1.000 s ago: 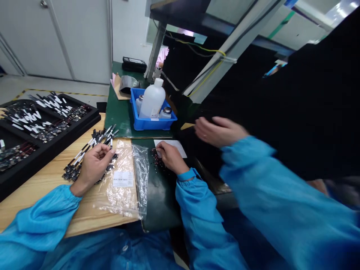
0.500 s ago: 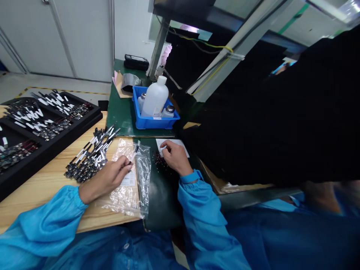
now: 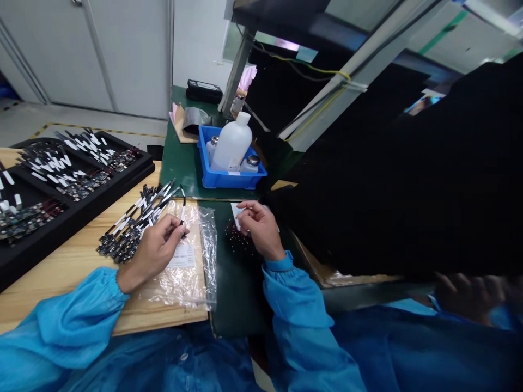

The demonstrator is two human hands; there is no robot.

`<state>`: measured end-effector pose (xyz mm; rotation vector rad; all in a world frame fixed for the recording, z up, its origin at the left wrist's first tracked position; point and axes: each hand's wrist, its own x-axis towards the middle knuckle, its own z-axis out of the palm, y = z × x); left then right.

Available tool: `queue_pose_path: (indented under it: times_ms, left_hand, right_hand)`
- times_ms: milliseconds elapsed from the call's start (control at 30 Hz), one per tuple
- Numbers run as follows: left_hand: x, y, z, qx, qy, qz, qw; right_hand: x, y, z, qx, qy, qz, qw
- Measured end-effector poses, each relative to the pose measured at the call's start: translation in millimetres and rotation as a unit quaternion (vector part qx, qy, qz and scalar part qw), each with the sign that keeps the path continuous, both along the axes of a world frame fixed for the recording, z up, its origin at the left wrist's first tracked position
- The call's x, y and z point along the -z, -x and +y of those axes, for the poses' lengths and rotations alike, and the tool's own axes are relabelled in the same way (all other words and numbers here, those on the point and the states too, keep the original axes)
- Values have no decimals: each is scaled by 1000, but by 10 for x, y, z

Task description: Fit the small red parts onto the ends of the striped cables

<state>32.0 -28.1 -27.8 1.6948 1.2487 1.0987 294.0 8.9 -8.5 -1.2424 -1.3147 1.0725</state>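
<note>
Left hand (image 3: 153, 253) clamped on a white-tabbed flex cable (image 3: 182, 209), right hand (image 3: 261, 231) with fingertips together at a white card (image 3: 236, 212)

My bright-blue smock (image 3: 171, 362): puffy L sleeve (image 3: 69, 310) & R sleeve (image 3: 298, 310), elastic cuffs (image 3: 278, 264), small front snap (image 3: 183, 356); L hand (image 3: 153, 256), R hand (image 3: 261, 228) bare.

Ahead of me stand white panelled doors (image 3: 126, 54) beside a white wall (image 3: 196, 49), with a window (image 3: 232, 41) to their right. Yellow-and-black tape (image 3: 102, 130) runs along the grey floor (image 3: 24, 120), and a strip light (image 3: 492, 13) glows overhead on my right.
</note>
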Motion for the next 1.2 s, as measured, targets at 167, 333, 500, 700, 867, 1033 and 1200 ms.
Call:
queue_pose_path:
  times_ms: [167,333,500,700,867,1033,1200]
  left_hand:
    - [55,-41,-12,-8,68,-145,987]
    - [62,-34,-54,60,32,-52,996]
    - [0,-82,-91,67,-88,47,993]
    - [12,-102,-76,52,-160,59,984]
    - [26,-86,-87,46,-181,54,981]
    - [18,-77,-92,26,-200,40,979]
    - [5,-88,-85,36,-193,58,979]
  right_hand:
    - [44,356,-185,-122,-70,-41,989]
    - [152,492,-267,-156,-142,-112,971]
    - [163,492,-284,-167,-177,-115,963]
    - [164,519,-308,-189,-183,-104,959]
    - [148,585,-296,-166,-90,-2,982]
    - [157,616,-240,-122,-9,58,991]
    - [166,657,-241,-120,-1,62,991]
